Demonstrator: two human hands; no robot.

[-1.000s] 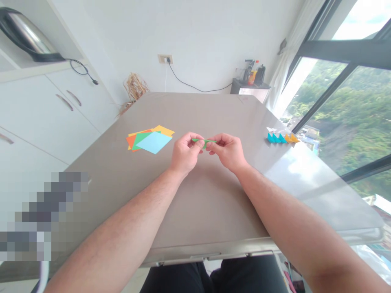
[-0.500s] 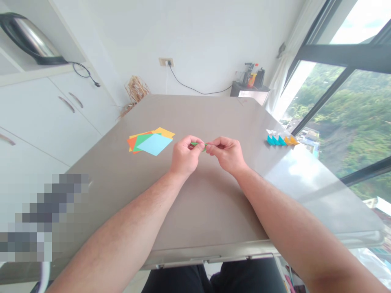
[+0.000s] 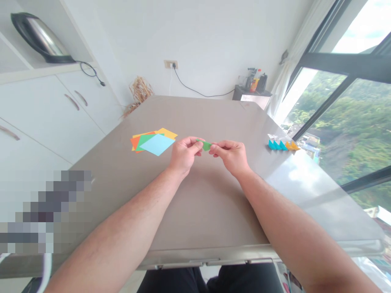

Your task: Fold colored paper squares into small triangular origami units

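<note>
**A small piece of green paper pinched between my two hands**

The paper is in front of me, near the middle of the table, its visible part tapering to a blunt point towards me. My left hand pinches its left end between thumb and curled fingers; my right hand pinches the right end the same way. My fingers cover both ends, so I cannot tell its full shape, nor whether my hands rest on the table or hang just over it.

Just beside my left hand, loose sheets overlap in a fanned pile: a pale blue sheet on top, then a green sheet, with orange and yellow ones beneath. Well apart to my right, near the table's edge, a row of small folded pieces stands: three blue pieces, then two orange pieces. Beyond them, a large window shows green trees.
</note>
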